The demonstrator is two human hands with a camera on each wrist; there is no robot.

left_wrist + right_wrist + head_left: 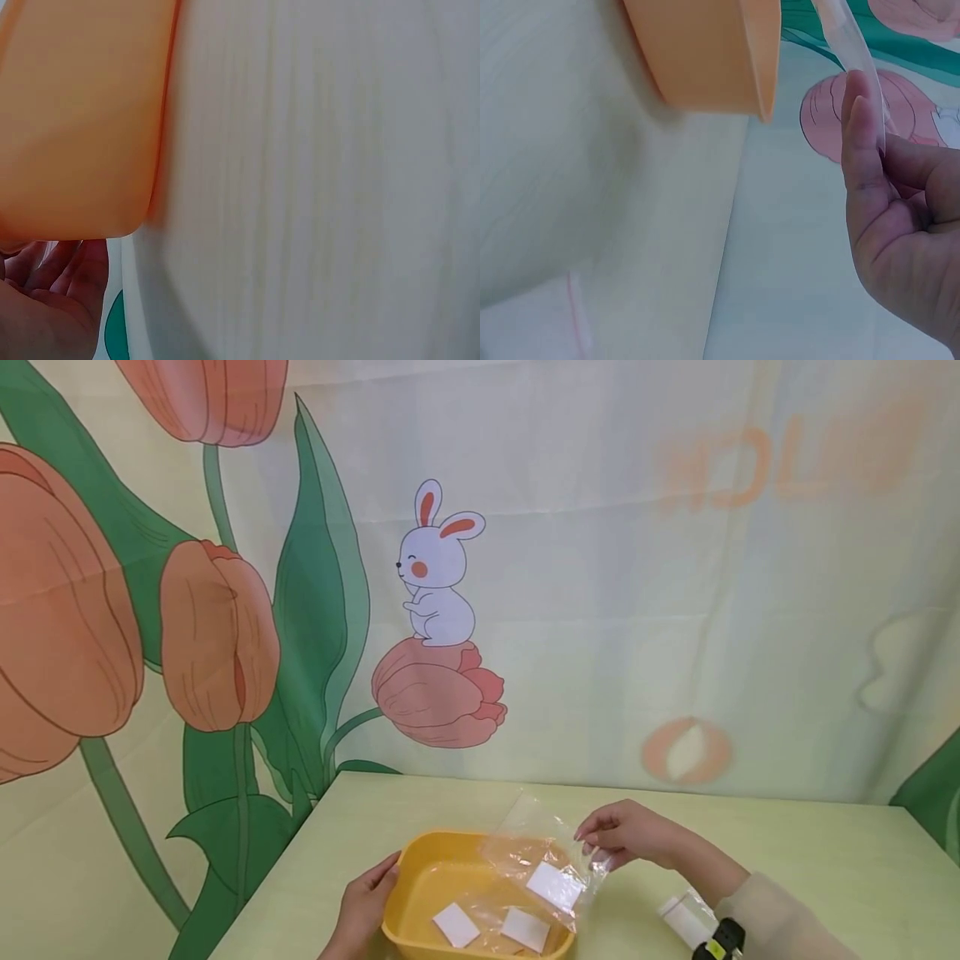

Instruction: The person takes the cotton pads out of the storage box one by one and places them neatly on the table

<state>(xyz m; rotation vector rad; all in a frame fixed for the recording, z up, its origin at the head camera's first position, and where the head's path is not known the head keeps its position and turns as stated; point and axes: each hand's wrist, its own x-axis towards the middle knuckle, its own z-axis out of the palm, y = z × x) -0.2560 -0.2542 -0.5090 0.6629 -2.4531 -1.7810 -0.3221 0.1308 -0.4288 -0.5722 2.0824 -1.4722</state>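
Head view: we see the left hand [363, 900] grip the yellow basin [420, 885] on the desk [810, 847]; the right hand [633, 835] pinches a clear bag [517, 845] over it. Left wrist view: that grip meets the basin's corner. Right wrist view: we see the bag pinched.

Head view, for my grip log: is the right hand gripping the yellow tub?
No, the right hand pinches a clear bag.
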